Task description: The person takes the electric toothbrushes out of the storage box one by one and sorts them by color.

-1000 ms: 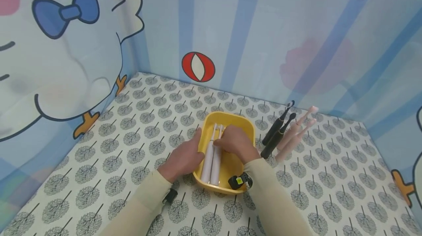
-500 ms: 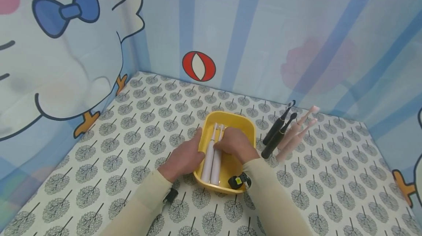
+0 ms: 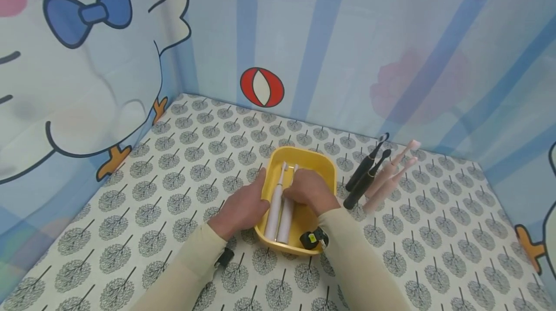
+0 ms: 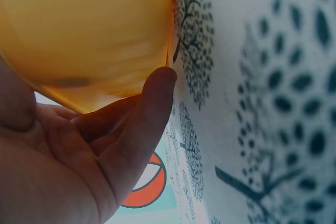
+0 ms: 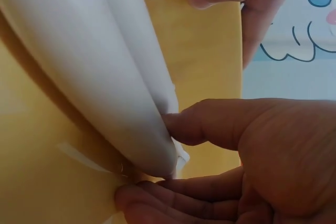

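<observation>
Two white electric toothbrushes lie lengthwise in a yellow plastic bin (image 3: 306, 154) with rounded corners. At its left side my left hand (image 3: 244, 206) grips the bin, thumb over the rim and fingers against the outer wall (image 4: 126, 135). Inside the bin, my right hand (image 3: 309, 188) pinches the right-hand white toothbrush (image 3: 284, 224) near the top of its handle. That hand's thumb (image 5: 205, 124) sits between the two handles. The left-hand white toothbrush (image 3: 273, 209) lies by the bin's left wall, untouched by the right fingers. My right hand covers part of the held brush's neck.
Right of the bin, two black electric toothbrushes (image 3: 363, 183) and two pink ones (image 3: 384, 188) lie side by side on the tree-patterned cloth (image 3: 182, 156). A printed blue-striped curtain (image 3: 286, 21) rises behind the cloth's far edge.
The right-hand white toothbrush's head has shifted slightly right, away from the other white one, with my right hand on it. A gap now shows between them. My left hand stays on the bin.
</observation>
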A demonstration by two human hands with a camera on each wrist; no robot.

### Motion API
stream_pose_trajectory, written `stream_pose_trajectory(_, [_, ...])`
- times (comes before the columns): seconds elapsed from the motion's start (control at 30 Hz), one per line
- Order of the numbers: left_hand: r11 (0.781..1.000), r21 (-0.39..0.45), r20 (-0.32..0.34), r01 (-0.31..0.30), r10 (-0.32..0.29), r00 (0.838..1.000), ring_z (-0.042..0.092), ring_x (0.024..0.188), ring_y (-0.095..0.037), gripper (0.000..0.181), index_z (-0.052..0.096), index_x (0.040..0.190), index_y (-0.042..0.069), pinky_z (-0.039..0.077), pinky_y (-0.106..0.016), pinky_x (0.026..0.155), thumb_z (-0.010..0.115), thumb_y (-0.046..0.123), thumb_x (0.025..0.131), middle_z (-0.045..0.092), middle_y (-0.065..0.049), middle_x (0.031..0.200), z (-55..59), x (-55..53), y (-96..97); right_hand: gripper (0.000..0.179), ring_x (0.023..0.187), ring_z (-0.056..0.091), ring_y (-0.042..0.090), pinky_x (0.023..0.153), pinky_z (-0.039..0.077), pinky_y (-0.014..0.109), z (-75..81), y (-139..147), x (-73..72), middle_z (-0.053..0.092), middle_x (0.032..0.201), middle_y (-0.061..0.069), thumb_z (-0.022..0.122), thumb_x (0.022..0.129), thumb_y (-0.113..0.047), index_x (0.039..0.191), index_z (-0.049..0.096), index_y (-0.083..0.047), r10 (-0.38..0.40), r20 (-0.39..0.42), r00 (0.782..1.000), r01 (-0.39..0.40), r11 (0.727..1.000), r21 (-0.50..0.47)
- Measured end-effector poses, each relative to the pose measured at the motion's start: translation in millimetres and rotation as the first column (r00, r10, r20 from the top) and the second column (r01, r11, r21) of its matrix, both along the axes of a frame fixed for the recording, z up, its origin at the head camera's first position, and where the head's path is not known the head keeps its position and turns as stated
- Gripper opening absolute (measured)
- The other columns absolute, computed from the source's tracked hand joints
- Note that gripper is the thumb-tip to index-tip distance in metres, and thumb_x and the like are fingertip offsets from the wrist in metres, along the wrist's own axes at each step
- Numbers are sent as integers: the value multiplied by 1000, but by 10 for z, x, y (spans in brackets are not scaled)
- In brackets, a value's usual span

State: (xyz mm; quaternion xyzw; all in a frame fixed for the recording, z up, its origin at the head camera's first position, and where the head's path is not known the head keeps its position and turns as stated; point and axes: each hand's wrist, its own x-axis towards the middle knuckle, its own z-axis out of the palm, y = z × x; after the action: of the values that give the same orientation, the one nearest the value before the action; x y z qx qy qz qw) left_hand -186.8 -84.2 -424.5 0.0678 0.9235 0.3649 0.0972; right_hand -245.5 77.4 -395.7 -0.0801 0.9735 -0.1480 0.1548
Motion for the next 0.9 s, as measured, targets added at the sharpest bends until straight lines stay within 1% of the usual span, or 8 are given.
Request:
stream_pose_trajectory(0.2, [1000, 2, 4, 3, -3, 1000, 55, 54, -18, 79, 1, 157, 11, 46, -34, 52, 49, 16, 95, 56, -6, 74, -6, -4, -3, 20, 57, 57, 16, 54, 45, 28, -6, -20, -1, 61, 67, 5, 71, 81, -26, 77, 62, -8, -9, 19, 1000, 9, 1000, 3])
stream_pose_trajectory(0.4, [1000, 2, -3, 6, -6, 1000, 55, 54, -18, 79, 1, 157, 10, 46, -34, 52, 49, 16, 95, 55, -6, 74, 0, -2, -3, 15, 59, 57, 17, 53, 45, 28, -21, -22, -16, 61, 69, 5, 70, 79, -20, 78, 62, -7, 21, -14, 1000, -21, 999, 27])
stream_pose_trajectory(0.5, [1000, 2, 2, 4, -4, 1000, 55, 55, -18, 79, 1, 157, 10, 46, -34, 52, 50, 17, 95, 55, -6, 74, -4, -1, -1, 15, 60, 57, 18, 55, 46, 28, -27, -16, -20, 61, 69, 5, 70, 79, -19, 79, 62, -7, 24, -21, 999, -23, 999, 35])
stream_pose_trajectory(0.67, [1000, -2, 5, 2, -2, 1000, 55, 55, -18, 79, 1, 157, 10, 46, -33, 52, 50, 17, 95, 55, -6, 75, -2, 1, 1, 14, 62, 58, 18, 57, 47, 29, -31, 0, -19, 61, 71, 5, 70, 79, -18, 80, 62, -7, 12, -17, 1000, -12, 1000, 19])
stream_pose_trajectory(0.9, [1000, -6, 2, 0, 0, 1000, 54, 54, -19, 79, 1, 157, 10, 46, -34, 51, 50, 17, 95, 55, -6, 74, 4, 2, 3, 11, 58, 57, 17, 52, 47, 28, 5, 25, -1, 60, 69, 5, 68, 80, -15, 80, 61, -6, -4, -4, 1000, 4, 1000, -17])
